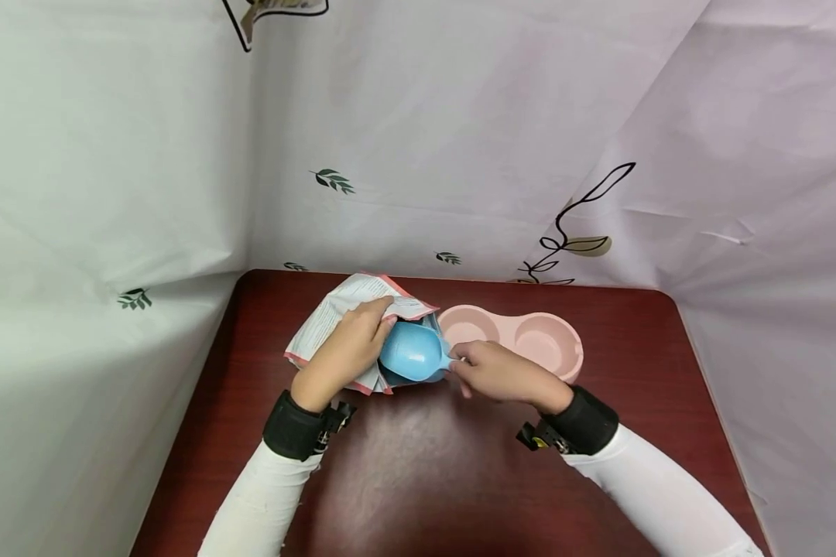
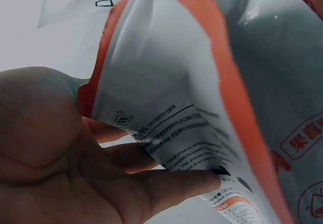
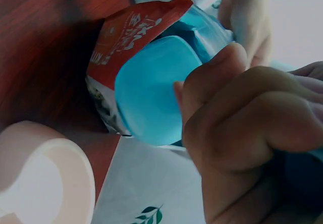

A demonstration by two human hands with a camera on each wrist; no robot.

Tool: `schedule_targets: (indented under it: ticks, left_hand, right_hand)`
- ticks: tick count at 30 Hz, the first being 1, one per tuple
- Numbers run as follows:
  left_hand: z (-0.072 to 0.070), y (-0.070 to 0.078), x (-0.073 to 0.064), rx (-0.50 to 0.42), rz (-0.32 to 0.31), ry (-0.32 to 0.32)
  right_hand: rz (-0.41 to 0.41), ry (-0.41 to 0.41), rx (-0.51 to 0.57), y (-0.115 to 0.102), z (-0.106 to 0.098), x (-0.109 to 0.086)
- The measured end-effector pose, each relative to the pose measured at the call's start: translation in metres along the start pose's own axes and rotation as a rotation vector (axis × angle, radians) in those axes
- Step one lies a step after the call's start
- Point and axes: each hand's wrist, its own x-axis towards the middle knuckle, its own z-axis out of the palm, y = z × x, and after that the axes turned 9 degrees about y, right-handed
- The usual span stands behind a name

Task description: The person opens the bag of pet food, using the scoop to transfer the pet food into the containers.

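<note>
A light blue scoop (image 1: 412, 352) sits at the mouth of a printed food bag (image 1: 344, 303), its bowl partly within the opening. My right hand (image 1: 503, 373) grips the scoop's short handle, its fingers curled in the right wrist view. On the bag's upper side lies my left hand (image 1: 351, 340), holding the bag by its edge near the mouth. The left wrist view shows the bag's white wall (image 2: 161, 77) with an orange border, between thumb and fingers. The bag's red printed side (image 3: 121, 40) faces the right wrist camera. What the bag contains is hidden.
A pink double bowl (image 1: 507, 331) stands just right of the bag, partly behind my right hand. Everything rests on a dark red table (image 1: 641, 363). White sheeting (image 1: 404, 139) with leaf prints rises behind the table and along both sides.
</note>
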Motion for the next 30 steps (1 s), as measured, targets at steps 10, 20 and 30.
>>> schedule_targets:
  ticks: [10, 20, 30]
  left_hand:
    - [0.005, 0.005, 0.000, 0.049, 0.055, 0.030]
    - [0.015, 0.003, 0.002, 0.055, 0.062, 0.081]
    - [0.018, 0.007, 0.001, 0.043, 0.074, 0.094]
  right_hand:
    - [-0.099, -0.009, -0.280, -0.010, 0.011, 0.028]
    - [-0.064, -0.044, -0.356, -0.011, 0.014, 0.049]
    - [0.116, -0.035, -0.074, 0.000, 0.031, 0.052]
